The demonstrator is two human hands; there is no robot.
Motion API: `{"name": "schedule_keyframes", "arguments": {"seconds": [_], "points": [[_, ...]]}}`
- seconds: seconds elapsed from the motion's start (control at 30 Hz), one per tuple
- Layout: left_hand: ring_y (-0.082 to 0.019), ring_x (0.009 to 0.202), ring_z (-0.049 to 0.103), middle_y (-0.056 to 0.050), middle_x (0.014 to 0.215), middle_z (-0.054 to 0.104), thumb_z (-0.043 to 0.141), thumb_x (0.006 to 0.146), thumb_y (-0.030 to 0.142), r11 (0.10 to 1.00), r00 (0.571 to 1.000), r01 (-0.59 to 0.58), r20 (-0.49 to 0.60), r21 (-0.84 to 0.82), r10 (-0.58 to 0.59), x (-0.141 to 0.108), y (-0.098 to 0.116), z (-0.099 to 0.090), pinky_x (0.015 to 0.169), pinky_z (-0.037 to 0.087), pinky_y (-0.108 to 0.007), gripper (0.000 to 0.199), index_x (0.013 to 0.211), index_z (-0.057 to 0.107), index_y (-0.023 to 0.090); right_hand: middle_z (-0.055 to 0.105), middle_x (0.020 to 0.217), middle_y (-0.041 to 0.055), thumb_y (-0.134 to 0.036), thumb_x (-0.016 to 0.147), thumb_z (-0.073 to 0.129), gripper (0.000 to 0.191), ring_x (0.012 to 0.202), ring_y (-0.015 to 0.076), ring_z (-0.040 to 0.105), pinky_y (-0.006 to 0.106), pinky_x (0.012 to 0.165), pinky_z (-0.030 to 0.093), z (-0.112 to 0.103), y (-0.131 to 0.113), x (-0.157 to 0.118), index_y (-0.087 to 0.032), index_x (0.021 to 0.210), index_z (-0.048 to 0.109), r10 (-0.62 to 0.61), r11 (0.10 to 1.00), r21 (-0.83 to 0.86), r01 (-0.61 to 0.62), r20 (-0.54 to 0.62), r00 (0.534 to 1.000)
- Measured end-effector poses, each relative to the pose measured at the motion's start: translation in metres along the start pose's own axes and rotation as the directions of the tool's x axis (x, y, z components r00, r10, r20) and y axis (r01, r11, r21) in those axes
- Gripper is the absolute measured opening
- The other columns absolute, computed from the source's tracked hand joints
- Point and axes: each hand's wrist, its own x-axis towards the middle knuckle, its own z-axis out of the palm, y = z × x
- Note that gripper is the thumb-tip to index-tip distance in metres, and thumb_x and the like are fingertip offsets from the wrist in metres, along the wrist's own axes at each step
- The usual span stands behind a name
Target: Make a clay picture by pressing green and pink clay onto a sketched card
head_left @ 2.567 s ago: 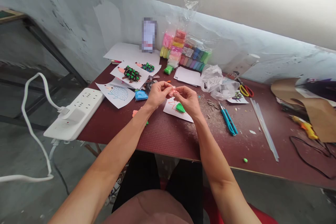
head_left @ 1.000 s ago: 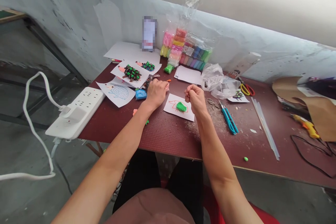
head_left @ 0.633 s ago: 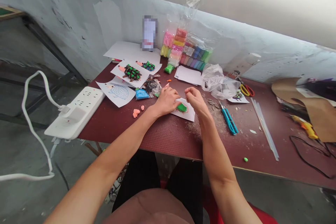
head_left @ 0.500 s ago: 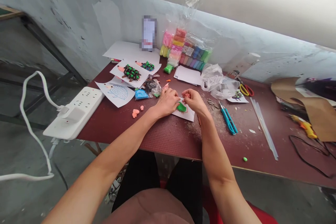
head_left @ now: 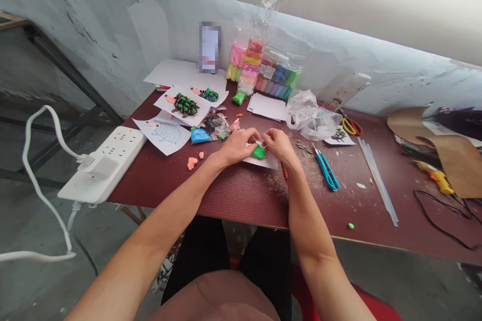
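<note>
A small white paper card (head_left: 268,163) lies on the table in front of me, bearing a flat patch of bright green modelling clay (head_left: 258,151). My left hand (head_left: 240,146) is closed at the card's left edge, its thumb beside the green clay. On the other side, my right hand (head_left: 278,144) is pinched at the card's upper right, its fingertips close to the left ones. What sits between the right fingertips is hidden. Left of my hands are pinkish-orange clay lumps (head_left: 192,163), a blue clay packet (head_left: 201,135) and a pink clay piece (head_left: 235,125).
Hedgehog pictures (head_left: 185,106) and a hedgehog drawing (head_left: 164,133) lie at left, near a power strip (head_left: 109,155). Bagged clay packs (head_left: 276,77) stand against the wall. At right are a teal utility knife (head_left: 327,171), scissors (head_left: 352,125), glue sticks (head_left: 377,180) and a glue gun (head_left: 437,176).
My left hand has turned, so its thumb now shows beside the green clay. My right hand has moved closer to it, and the reddish clay seen in its fingers earlier is hidden.
</note>
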Motion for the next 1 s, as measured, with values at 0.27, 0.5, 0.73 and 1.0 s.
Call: {"name": "schedule_keyframes", "arguments": {"seconds": [0.27, 0.5, 0.73, 1.0], "points": [[-0.013, 0.067, 0.063, -0.002, 0.080, 0.069, 0.055, 0.081, 0.012, 0.840, 0.976, 0.121, -0.094, -0.529, -0.199, 0.005, 0.004, -0.011, 0.071, 0.057, -0.030, 0.015, 0.088, 0.068, 0.016, 0.071, 0.067, -0.0005, -0.024, 0.092, 0.062, 0.012, 0.056, 0.0128, 0.061, 0.025, 0.063, 0.043, 0.003, 0.001, 0.002, -0.021, 0.080, 0.061, 0.020, 0.994, 0.105, -0.015, -0.050, 0.999], [-0.011, 0.055, 0.055, -0.002, 0.070, 0.060, 0.052, 0.072, 0.017, 0.391, 0.906, 0.105, -0.074, -0.914, -0.416, 0.003, 0.000, -0.044, 0.040, 0.036, -0.019, 0.011, 0.080, 0.060, 0.017, 0.070, 0.074, 0.0004, -0.031, 0.090, 0.060, 0.015, 0.058, 0.0112, 0.061, 0.023, 0.056, 0.047, 0.013, -0.003, 0.005, -0.019, 0.086, 0.066, -0.078, 0.874, 0.482, 0.065, 0.006, 0.997], [-0.010, 0.046, 0.050, 0.001, 0.066, 0.057, 0.057, 0.072, 0.024, 0.287, 0.928, 0.172, 0.057, -0.942, -0.370, 0.000, 0.002, -0.048, 0.036, 0.032, -0.021, 0.007, 0.074, 0.052, 0.019, 0.078, 0.088, 0.0063, -0.044, 0.078, 0.078, 0.033, 0.065, 0.0128, 0.068, 0.024, 0.056, 0.050, 0.017, -0.006, 0.000, -0.018, 0.096, 0.069, -0.152, 0.769, 0.635, 0.076, 0.066, 0.986], [-0.013, 0.050, 0.053, 0.001, 0.055, 0.046, 0.050, 0.083, 0.029, 0.433, 0.920, 0.178, -0.007, -0.883, -0.392, 0.000, -0.003, -0.055, 0.048, 0.044, -0.027, 0.019, 0.068, 0.058, 0.020, 0.070, 0.075, -0.0004, -0.049, 0.081, 0.074, 0.031, 0.061, 0.0097, 0.060, 0.023, 0.056, 0.047, 0.018, -0.011, -0.002, -0.019, 0.089, 0.070, -0.177, 0.789, 0.601, 0.127, 0.025, 0.984]]}}
